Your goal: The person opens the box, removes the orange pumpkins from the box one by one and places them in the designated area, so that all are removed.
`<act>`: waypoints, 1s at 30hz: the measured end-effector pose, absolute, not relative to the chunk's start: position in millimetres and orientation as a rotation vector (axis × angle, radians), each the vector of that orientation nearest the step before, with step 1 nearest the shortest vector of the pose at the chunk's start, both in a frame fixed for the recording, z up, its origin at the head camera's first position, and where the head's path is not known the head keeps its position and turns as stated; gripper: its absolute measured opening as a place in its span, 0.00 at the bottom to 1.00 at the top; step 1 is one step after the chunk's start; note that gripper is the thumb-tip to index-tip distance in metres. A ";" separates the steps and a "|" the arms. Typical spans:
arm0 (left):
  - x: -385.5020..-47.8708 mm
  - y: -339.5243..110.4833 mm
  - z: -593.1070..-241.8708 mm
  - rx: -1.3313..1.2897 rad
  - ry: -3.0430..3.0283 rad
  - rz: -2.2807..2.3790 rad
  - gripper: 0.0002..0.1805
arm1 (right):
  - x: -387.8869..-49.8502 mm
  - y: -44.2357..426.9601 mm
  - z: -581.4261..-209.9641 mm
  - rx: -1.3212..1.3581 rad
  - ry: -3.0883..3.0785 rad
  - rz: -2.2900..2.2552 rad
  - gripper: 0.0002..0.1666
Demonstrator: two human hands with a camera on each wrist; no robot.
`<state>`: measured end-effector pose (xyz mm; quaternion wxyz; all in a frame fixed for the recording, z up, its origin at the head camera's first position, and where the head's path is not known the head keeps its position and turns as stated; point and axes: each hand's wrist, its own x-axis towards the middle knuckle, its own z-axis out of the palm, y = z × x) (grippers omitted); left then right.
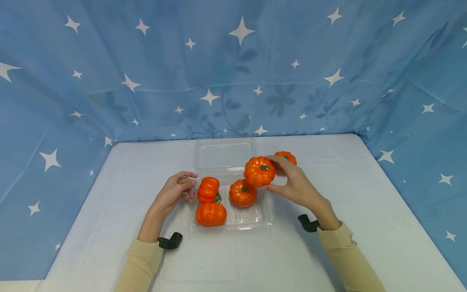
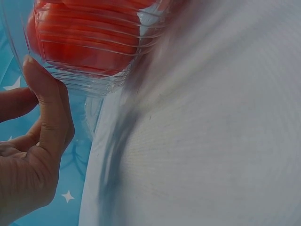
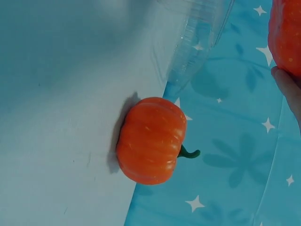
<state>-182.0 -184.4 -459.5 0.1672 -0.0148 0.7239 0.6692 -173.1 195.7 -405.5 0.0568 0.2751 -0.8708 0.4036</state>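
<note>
Our R hand (image 1: 296,185) pinches pumpkin (image 1: 257,175) mid-frame: stem (image 1: 265,166) twd cam, long axis unclear, underside hidden; L hand (image 1: 173,191) loose

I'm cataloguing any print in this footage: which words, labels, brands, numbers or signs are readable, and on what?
None: no readable text in any view.
Orange pumpkins: no lettering visible.
Clear plastic clamshell container: no readable label or mark.
Blue curtain: stars and plant shapes, no words.
Black wrist mounts: too small to rule out tiny print.
</note>
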 end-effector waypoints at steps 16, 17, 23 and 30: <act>-182.3 -184.5 -459.4 -0.038 2.078 1.880 0.20 | -178.3 212.0 -400.9 0.783 -2.606 1.152 0.47; -182.2 -184.4 -459.4 -0.038 2.079 1.880 0.20 | -178.7 213.3 -400.6 0.779 -2.605 1.156 0.47; -182.1 -184.1 -459.5 -0.042 2.077 1.883 0.20 | -181.5 223.7 -400.5 0.723 -2.602 1.152 0.47; -181.8 -184.5 -458.4 -0.033 2.078 1.888 0.20 | -185.1 236.1 -398.6 0.631 -2.608 1.129 0.48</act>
